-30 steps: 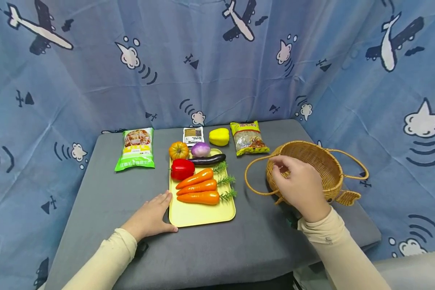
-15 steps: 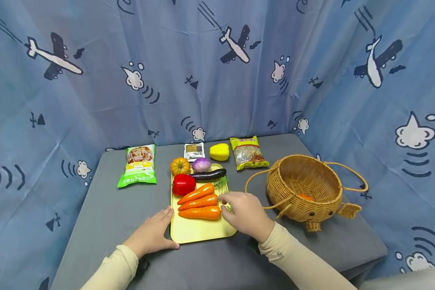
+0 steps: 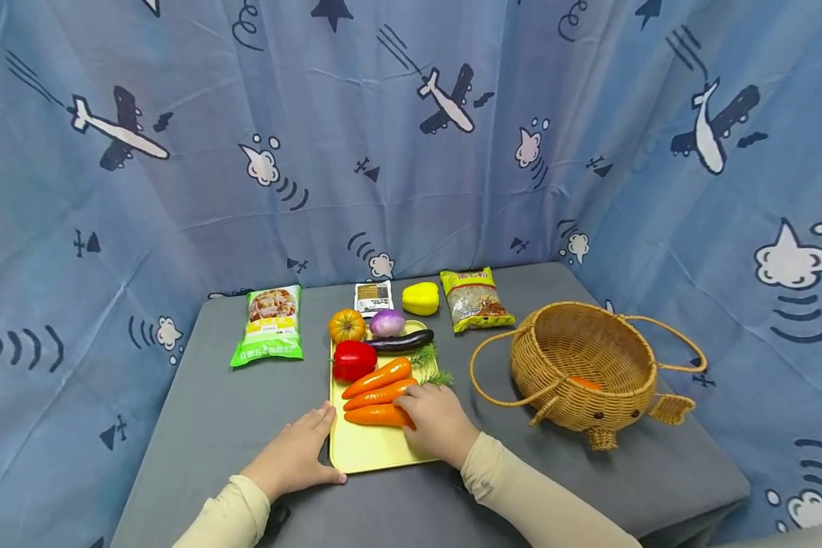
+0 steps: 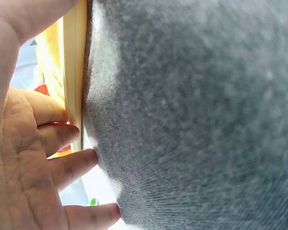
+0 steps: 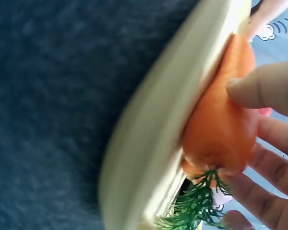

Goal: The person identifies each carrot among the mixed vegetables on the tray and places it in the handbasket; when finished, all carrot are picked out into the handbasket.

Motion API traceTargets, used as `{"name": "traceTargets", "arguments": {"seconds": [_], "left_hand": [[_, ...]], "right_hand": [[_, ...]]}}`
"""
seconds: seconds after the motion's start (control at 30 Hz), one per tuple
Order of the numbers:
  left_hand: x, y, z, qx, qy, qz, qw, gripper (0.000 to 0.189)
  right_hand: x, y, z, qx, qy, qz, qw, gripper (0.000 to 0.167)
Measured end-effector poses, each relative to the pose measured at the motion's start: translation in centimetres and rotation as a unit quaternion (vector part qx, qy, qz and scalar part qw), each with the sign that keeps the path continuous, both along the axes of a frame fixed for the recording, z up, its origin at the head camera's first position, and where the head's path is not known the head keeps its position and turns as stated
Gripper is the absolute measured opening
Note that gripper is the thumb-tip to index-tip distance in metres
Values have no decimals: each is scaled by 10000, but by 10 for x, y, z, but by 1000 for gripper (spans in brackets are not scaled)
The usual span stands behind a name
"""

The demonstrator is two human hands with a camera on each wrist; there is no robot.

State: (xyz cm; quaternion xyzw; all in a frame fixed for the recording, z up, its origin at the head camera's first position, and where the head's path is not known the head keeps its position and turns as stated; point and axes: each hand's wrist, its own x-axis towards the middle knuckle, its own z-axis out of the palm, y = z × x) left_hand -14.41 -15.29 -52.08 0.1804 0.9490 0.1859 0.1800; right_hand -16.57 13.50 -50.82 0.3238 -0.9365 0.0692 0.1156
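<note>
In the head view a yellow tray [image 3: 366, 453] holds three orange carrots with green tops. My right hand [image 3: 441, 425] is at the thick end of the nearest carrot [image 3: 377, 415], and in the right wrist view thumb and fingers grip this carrot [image 5: 221, 124] from both sides. Its feathery top [image 5: 197, 201] hangs below. My left hand [image 3: 297, 457] rests with fingers spread against the tray's left edge. Behind the carrots lie a red bell pepper [image 3: 353, 361], a dark eggplant [image 3: 403, 341], a small orange pumpkin [image 3: 346, 326] and a purple onion-like vegetable [image 3: 387, 323].
A wicker basket [image 3: 548, 388] with looped handles stands to the right, something orange [image 3: 585, 383] inside. Along the back lie a green bag [image 3: 270, 326], a white packet [image 3: 373, 298], a yellow pepper [image 3: 421, 298] and a yellow bag [image 3: 476, 301]. A patterned curtain [image 3: 315, 152] surrounds the table.
My right hand has moved from over the basket leftward to the tray and now grips the nearest carrot. My left hand stays at the tray's edge. The head view has tilted up.
</note>
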Motion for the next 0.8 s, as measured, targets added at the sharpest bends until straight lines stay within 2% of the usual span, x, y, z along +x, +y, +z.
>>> {"name": "traceTargets", "arguments": {"seconds": [0.17,0.43,0.8], "left_hand": [[1,1,2,3,-8,-19,10000,119],[2,0,1,-23,46,-56,10000,119],[3,-1,1,-2,221,-78,9997,117]], "right_hand": [[1,0,-3,204,-85,-97,9997,37],[5,2,-3,139,68,127,9998,35],[23,24,25,-504,-61,111,9987,40]]}}
